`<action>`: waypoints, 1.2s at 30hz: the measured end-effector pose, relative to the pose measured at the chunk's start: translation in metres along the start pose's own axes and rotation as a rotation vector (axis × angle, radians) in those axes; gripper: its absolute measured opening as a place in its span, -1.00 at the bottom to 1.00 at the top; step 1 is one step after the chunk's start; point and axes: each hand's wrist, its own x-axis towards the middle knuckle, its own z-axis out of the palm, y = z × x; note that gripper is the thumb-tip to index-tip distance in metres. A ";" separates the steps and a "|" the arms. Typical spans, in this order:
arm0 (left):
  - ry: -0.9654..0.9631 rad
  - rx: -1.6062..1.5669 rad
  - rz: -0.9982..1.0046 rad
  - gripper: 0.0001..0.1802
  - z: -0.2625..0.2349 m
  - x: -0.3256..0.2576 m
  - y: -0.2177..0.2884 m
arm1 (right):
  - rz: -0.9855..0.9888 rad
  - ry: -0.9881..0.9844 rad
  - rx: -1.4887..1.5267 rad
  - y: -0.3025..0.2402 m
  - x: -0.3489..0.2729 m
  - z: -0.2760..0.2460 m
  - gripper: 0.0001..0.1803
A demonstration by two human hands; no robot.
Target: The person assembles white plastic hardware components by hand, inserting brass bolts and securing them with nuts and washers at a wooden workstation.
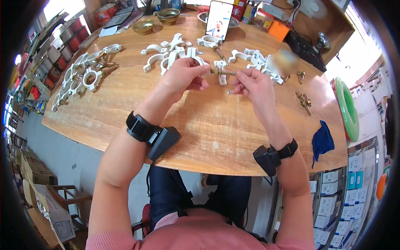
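Observation:
A brass-coloured expansion bolt [223, 72] lies nearly level between my hands, above the table. My left hand [185, 75] pinches its thicker end with thumb and fingers. At the thinner end, the thumb and forefinger of my right hand [252, 83] are closed on the tip. White pipe clamp halves [192, 52] lie just beyond my left hand, which partly covers them. Behind the bolt sits a white clamp [209, 41] with another bolt [219, 53] running from it. A small metal piece [229, 91] shows beside my right fingers.
Several white clamps with bolts [91, 79] lie at the left. More white clamp parts [256, 59] and loose bolts [304, 102] lie to the right, with a dark blue cloth [323, 141] near the edge. A phone [218, 21] stands upright at the back, near brass bowls [143, 27].

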 end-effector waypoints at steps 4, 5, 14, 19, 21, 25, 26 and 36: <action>0.019 0.002 -0.024 -0.72 0.002 0.000 -0.002 | 0.113 0.006 -0.094 0.001 -0.004 -0.001 -0.80; 0.010 -0.010 -0.010 -0.74 0.002 0.000 -0.002 | 0.108 0.011 -0.102 0.000 -0.005 -0.001 -0.79; -0.005 0.031 0.006 -0.76 -0.002 0.003 -0.001 | 0.074 -0.003 -0.081 0.004 0.004 -0.001 -0.76; -0.009 0.041 -0.017 -0.76 0.001 0.002 0.000 | 0.008 0.003 -0.053 0.007 0.000 0.000 -0.74; -0.004 0.038 -0.020 -0.76 0.001 0.002 -0.003 | -0.064 0.011 -0.029 0.008 0.000 0.002 -0.74; 0.001 0.036 -0.043 -0.75 0.002 0.000 -0.003 | 0.120 -0.029 -0.150 0.002 -0.001 -0.005 -0.75; 0.011 0.037 -0.056 -0.74 0.002 0.000 -0.002 | 0.183 -0.058 -0.200 0.000 -0.001 -0.006 -0.76; -0.002 0.014 -0.050 -0.73 0.001 0.004 0.003 | 0.115 -0.045 -0.062 0.003 0.004 -0.004 -0.76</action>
